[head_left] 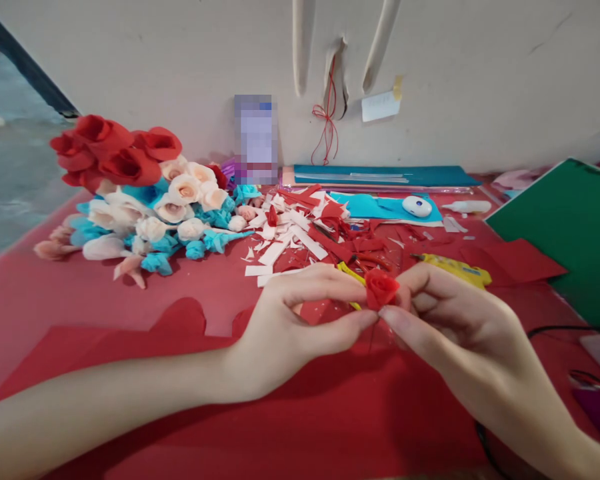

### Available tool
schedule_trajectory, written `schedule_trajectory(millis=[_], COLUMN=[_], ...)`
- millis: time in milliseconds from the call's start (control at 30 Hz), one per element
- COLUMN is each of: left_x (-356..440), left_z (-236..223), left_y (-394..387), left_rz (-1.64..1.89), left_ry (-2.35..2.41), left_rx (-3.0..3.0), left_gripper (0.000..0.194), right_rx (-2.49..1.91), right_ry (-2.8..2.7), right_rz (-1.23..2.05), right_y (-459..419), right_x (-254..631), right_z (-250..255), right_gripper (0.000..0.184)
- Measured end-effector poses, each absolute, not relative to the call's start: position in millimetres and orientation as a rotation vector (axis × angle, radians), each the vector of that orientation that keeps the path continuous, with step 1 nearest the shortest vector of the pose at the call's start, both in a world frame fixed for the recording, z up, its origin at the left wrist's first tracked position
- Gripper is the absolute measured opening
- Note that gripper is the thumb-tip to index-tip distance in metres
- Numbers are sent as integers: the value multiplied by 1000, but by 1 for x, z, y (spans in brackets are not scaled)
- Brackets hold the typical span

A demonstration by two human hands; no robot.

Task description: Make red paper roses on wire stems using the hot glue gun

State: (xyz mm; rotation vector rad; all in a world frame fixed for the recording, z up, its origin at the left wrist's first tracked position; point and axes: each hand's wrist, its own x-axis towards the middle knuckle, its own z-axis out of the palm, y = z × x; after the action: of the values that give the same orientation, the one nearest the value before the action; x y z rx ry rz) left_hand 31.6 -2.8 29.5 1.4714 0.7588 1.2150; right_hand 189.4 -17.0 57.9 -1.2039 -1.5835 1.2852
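Between my two hands, above the middle of the table, is a small red paper rose point(381, 289) with curled petals. My left hand point(300, 327) pinches its base from the left with thumb and fingers. From the right, my right hand point(460, 327) closes thumb and forefinger on the same base. A thin stem seems to drop below the flower, though it is hard to make out. Under and in front of me lies a large red paper sheet point(180, 380) with a rounded cut edge. Just behind the rose, something yellow point(350, 272) is partly hidden by my fingers.
Red, cream, pink and blue paper flowers point(155, 207) are heaped at the left. Paper scraps point(300, 240) cover the middle back. A yellow glue gun point(457, 269) lies behind my right hand. A green board point(545, 233) leans at right; a black cable point(570, 329) runs below it.
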Motion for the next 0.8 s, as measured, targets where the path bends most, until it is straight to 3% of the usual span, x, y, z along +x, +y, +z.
schedule_trajectory(millis=[267,433,800], left_x=[32,31,32], left_z=[32,35,35], left_y=[-4,-5,-8], left_rz=[1164,1120,1120], left_ry=[796,828,805], left_rx=[1446,1370,1378], left_gripper=[5,7,4], right_rx=[-1121,-1022,-967], right_ry=[-1587,-1627,-2013], right_rz=[1149,1056,474], right_y=[-16,-17,-14], right_x=[195,200,205], right_z=[57,56,56], right_gripper=[15,4,26])
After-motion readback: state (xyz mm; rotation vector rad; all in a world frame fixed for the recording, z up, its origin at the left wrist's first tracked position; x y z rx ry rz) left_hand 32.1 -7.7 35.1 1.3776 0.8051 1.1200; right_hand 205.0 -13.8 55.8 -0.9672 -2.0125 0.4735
